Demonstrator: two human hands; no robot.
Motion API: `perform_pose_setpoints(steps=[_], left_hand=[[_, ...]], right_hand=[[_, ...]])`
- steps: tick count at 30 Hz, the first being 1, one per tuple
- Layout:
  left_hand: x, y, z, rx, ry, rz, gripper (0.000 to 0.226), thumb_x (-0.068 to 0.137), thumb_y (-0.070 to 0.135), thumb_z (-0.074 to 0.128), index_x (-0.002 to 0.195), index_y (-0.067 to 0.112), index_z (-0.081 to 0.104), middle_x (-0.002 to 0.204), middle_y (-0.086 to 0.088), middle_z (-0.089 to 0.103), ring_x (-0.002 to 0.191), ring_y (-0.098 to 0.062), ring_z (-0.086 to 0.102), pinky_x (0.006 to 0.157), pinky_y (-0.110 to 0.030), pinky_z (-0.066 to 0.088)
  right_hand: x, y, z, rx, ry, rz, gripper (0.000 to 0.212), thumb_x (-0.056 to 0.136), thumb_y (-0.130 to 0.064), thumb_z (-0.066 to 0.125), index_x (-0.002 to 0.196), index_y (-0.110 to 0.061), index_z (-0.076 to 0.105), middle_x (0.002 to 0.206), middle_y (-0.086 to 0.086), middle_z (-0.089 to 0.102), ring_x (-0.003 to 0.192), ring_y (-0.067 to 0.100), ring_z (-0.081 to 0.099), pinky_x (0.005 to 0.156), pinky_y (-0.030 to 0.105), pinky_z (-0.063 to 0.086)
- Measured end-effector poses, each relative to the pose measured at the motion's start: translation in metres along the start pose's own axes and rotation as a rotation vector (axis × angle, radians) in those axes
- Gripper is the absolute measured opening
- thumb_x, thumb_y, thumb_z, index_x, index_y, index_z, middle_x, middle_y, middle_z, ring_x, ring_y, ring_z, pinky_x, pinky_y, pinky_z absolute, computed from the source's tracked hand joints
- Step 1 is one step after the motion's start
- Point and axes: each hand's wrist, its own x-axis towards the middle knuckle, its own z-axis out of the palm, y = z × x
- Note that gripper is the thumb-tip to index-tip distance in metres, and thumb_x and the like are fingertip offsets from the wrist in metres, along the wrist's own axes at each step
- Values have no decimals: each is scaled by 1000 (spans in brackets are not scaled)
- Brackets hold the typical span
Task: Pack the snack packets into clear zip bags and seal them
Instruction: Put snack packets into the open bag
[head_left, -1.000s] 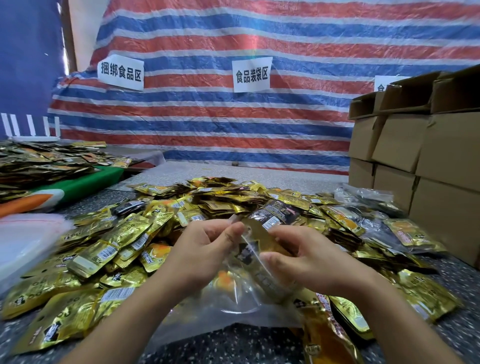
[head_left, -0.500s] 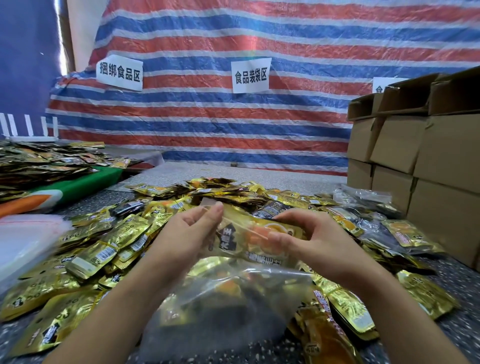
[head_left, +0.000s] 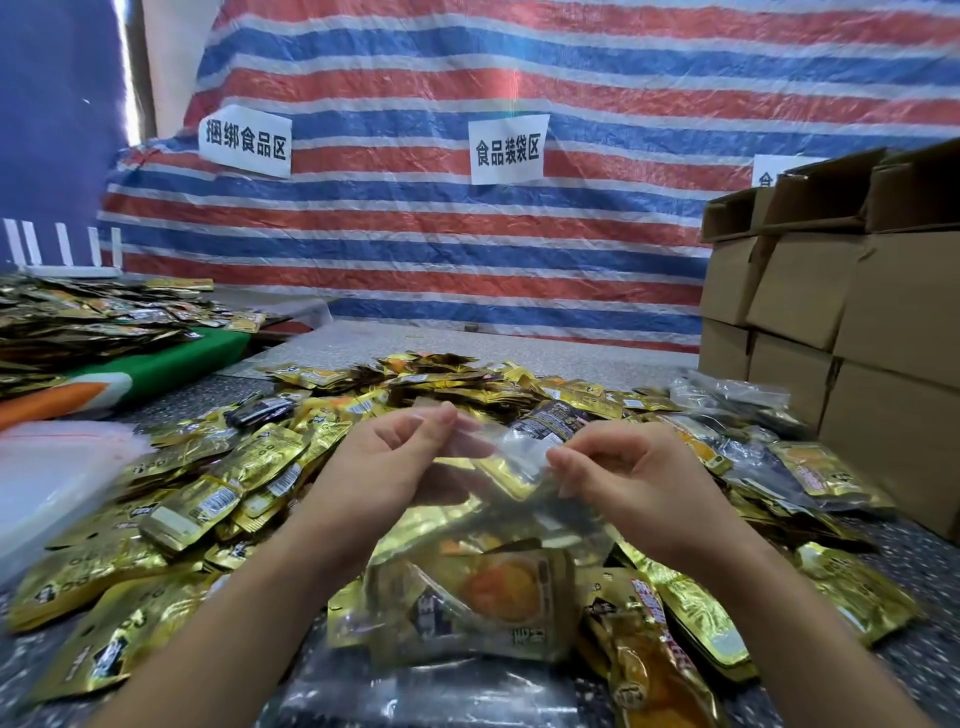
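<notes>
A clear zip bag (head_left: 498, 452) hangs between my hands above the table, with gold snack packets (head_left: 483, 597) showing through its lower part. My left hand (head_left: 384, 467) pinches the bag's top edge on the left. My right hand (head_left: 623, 473) pinches the same edge on the right, fingers curled. A wide heap of loose gold snack packets (head_left: 218, 493) covers the speckled table (head_left: 395, 343) around and behind the bag.
Stacked cardboard boxes (head_left: 841, 312) stand at the right. Filled clear bags (head_left: 727, 389) lie in front of them. A stack of empty clear bags (head_left: 52, 467) lies at the left edge. A second heap of packets (head_left: 78, 322) lies on a green surface at far left.
A second ago my hands pushed a packet into the bag's mouth. Now the packet sits inside, and both hands have moved apart along the bag's top edge.
</notes>
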Motion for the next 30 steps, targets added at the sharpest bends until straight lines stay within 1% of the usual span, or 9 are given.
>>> perform_pose_setpoints(steps=[4,7,12,15,18,21,24,27,30], left_hand=[[0,1,-1,-74,41,33,29,84,39,56,84,22,79,92,-12,76,75,-28,75,66,-34,62],[1,3,-1,-133,66,49,28,84,37,55,80,22,79,87,-11,76,70,-25,74,62,-32,60],[1,4,-3,-151,56,53,29,82,39,55,83,24,80,89,-10,77,74,-24,75,62,-32,60],[2,0,-4,-69,22,11,33,81,44,57,85,18,77,98,-11,76,82,-32,75,67,-36,62],[3,-5,-4,-8,3,-21,32,84,44,56,86,21,78,98,-8,77,83,-31,75,63,-28,60],[5,-9,-7,-19,16,-35,30,85,40,57,84,20,79,95,-10,77,83,-30,75,64,-28,60],[9,-13,-9,-45,47,-60,32,81,38,61,84,11,76,94,-13,76,82,-30,75,63,-28,61],[10,-17,-8,-46,53,-74,30,79,36,62,85,11,76,92,-13,77,77,-26,75,57,-24,58],[10,-20,-7,-43,57,-84,30,78,34,63,86,9,76,89,-12,77,67,-17,74,55,-22,56]], right_hand=[[-1,-4,-2,121,65,-7,19,76,-34,72,74,-15,74,69,1,72,59,10,67,53,23,53],[-3,-3,-4,172,17,45,27,71,-35,73,78,-9,72,73,3,74,65,16,72,58,28,59],[-2,-5,0,215,109,27,17,77,-24,73,75,-8,70,67,2,73,56,11,69,49,19,51],[-3,-5,-3,286,124,43,18,78,-23,73,78,-5,69,68,9,72,54,20,69,48,26,53],[-1,-2,-4,266,94,88,16,81,-19,74,79,-4,69,67,7,73,55,15,69,49,22,52],[1,2,-1,139,60,111,26,81,-35,70,77,-10,70,69,2,73,60,9,68,56,19,52],[3,12,-1,132,87,154,37,87,-47,54,83,-14,70,74,-1,72,64,7,67,59,15,50],[9,29,-2,112,269,178,16,102,-27,47,97,-28,63,85,-5,71,78,2,66,67,17,51],[11,46,-8,6,411,156,22,101,-11,50,102,-32,58,97,-9,67,91,2,63,73,15,47]])
